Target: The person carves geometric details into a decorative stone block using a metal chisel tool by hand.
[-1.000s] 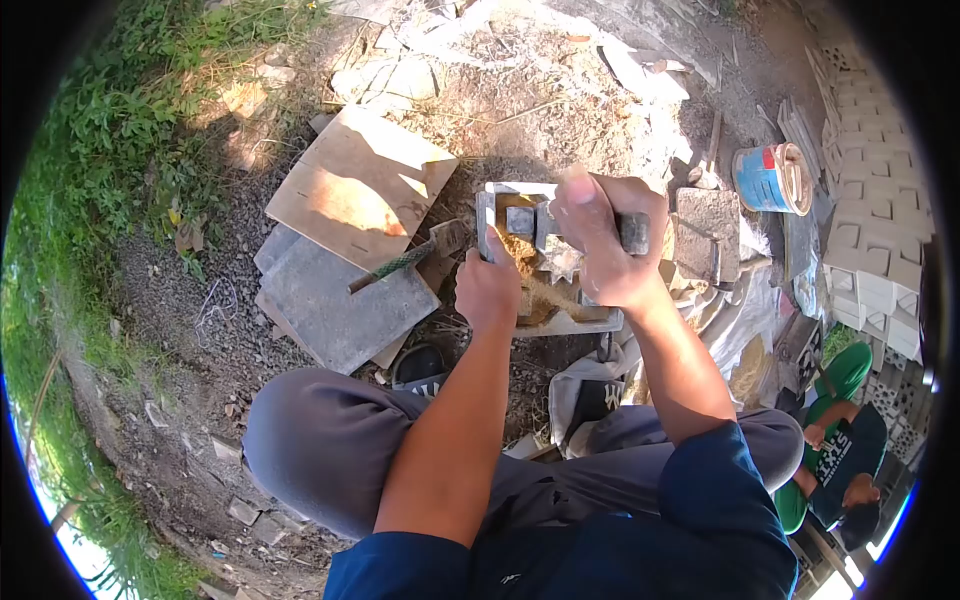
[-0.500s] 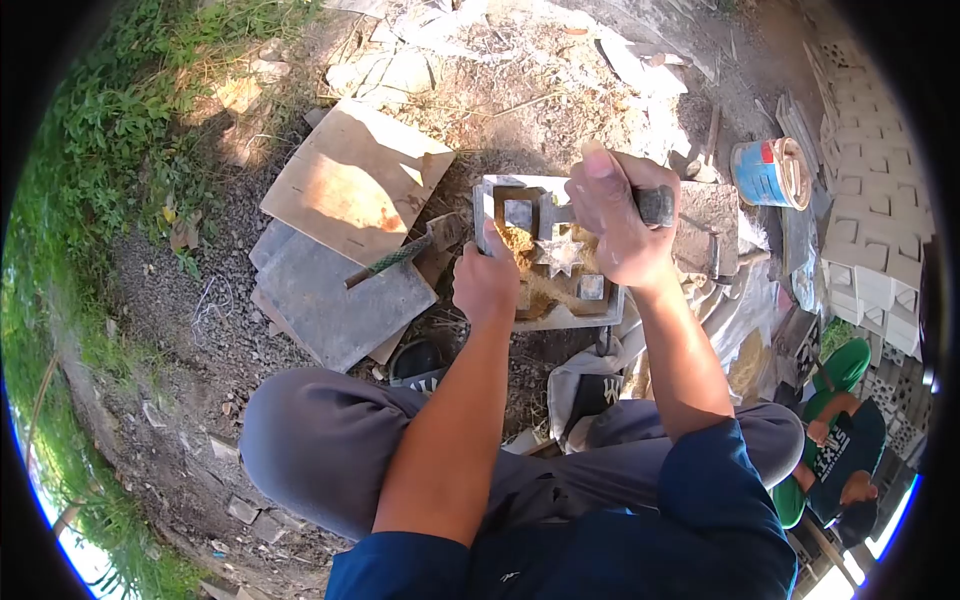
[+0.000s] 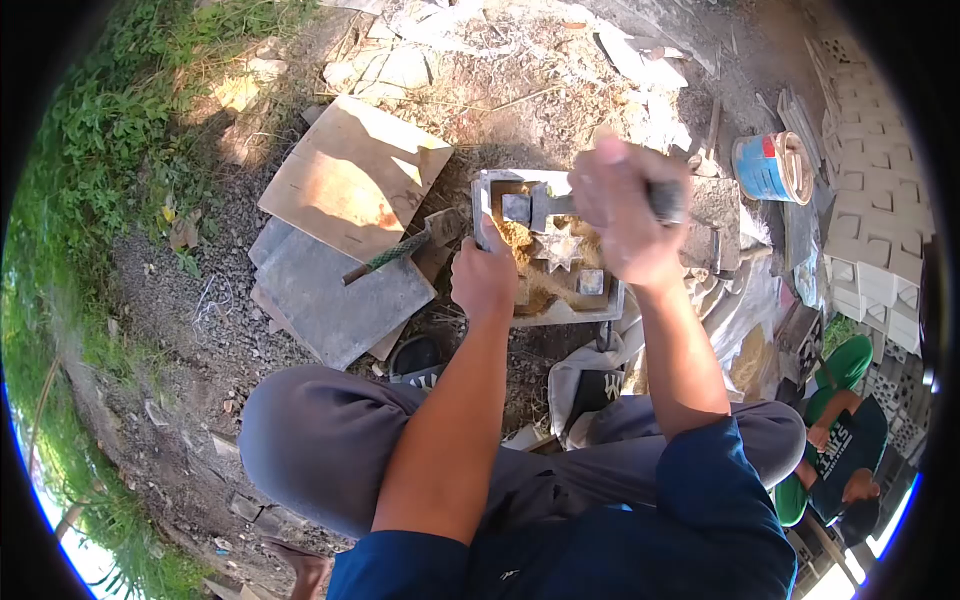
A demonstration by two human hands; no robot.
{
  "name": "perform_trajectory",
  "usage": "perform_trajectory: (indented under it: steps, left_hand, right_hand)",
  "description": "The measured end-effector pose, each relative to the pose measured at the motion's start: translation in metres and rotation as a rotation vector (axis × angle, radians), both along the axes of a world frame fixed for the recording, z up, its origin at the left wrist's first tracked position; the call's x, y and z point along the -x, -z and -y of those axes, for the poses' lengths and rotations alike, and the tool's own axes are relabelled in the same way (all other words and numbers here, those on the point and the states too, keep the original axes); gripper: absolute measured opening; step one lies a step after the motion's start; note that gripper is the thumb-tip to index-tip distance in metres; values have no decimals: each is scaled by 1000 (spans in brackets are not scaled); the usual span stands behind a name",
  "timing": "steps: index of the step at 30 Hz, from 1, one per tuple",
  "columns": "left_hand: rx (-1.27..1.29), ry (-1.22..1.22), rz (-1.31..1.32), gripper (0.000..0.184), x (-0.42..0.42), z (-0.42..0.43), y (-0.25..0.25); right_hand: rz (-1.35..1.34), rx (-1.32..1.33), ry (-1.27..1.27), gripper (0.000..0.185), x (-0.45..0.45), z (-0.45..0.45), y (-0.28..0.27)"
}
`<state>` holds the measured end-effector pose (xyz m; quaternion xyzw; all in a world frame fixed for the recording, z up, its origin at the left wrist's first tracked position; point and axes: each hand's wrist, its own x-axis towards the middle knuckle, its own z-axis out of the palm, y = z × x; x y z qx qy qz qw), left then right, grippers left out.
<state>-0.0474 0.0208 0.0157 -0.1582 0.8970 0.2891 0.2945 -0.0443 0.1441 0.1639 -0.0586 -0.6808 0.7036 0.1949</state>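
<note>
The left hand [image 3: 484, 276] grips the left edge of a mould [image 3: 568, 319]. The right hand [image 3: 625, 218], blurred, is closed around a metal tool [image 3: 541, 206]. The flat end of this tool is just beside a small block [image 3: 515, 208], near the upper left corner of the mould. A star piece [image 3: 558, 248] is in the middle, and a second block [image 3: 591, 282] is near the lower right corner. Brown sand [image 3: 514, 237] lies around them. At the left, a wooden board [image 3: 350, 185] covers the upper corner of a grey slab [image 3: 345, 310]; a green-handled tool [image 3: 395, 254] rests beside the board's lower corner.
</note>
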Motion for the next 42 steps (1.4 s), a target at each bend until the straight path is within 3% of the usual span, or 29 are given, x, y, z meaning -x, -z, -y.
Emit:
perform_trajectory:
  steps: [3, 6, 9, 13, 15, 17, 20, 22, 25, 29, 31, 33, 37, 38, 39, 42]
  left_hand:
    - [6, 7, -48, 72, -2, -1, 3]
    - [-8, -5, -30, 72, 0, 0, 1]
    - [6, 0, -48, 72, -2, -1, 1]
    - [21, -8, -67, 72, -2, -3, -1]
    - [36, -12, -45, 72, -4, 0, -3]
    - [24, -7, -51, 72, -1, -4, -3]
    - [18, -6, -82, 72, -2, -5, 4]
    - [15, -3, -42, 72, -2, -1, 4]
    - [21, -3, -34, 72, -2, -2, -1]
    - [4, -8, -30, 73, -2, -3, -3]
    - [13, -10, -30, 73, -4, -1, -2]
    - [6, -8, -49, 73, -1, -4, -3]
    - [18, -4, -41, 72, -2, -6, 1]
    - [29, -2, -72, 70, -4, -3, 1]
    - [33, -8, -76, 70, -5, 1, 3]
    - [-91, -23, -80, 62, -5, 2, 1]
  right_hand:
    - [26, -86, 73, 49, 9, -1, -16]
    - [-28, 29, 38, 46, -5, 1, -41]
    - [14, -107, 31, 47, 16, -2, 1]
    - [-56, 0, 74, 49, 3, 1, -35]
    - [-1, 143, 49, 49, 2, -2, -18]
    - [25, -105, 160, 49, 19, -4, 17]
    - [-63, 20, 88, 45, 12, -7, -20]
    - [-177, 187, 18, 39, 9, -7, -15]
    - [-37, 165, 102, 49, 28, -3, -24]
    - [-85, 166, 149, 45, 15, -5, -47]
    - [-100, 196, 51, 46, 13, -11, -14]
    - [49, 84, 182, 38, 21, -2, 6]
    - [-146, 148, 68, 41, 2, -10, -19]
    - [-166, 263, 151, 41, 2, -2, -13]
    - [-185, 103, 123, 42, 3, -2, 13]
    - [118, -7, 85, 44, 12, -1, 9]
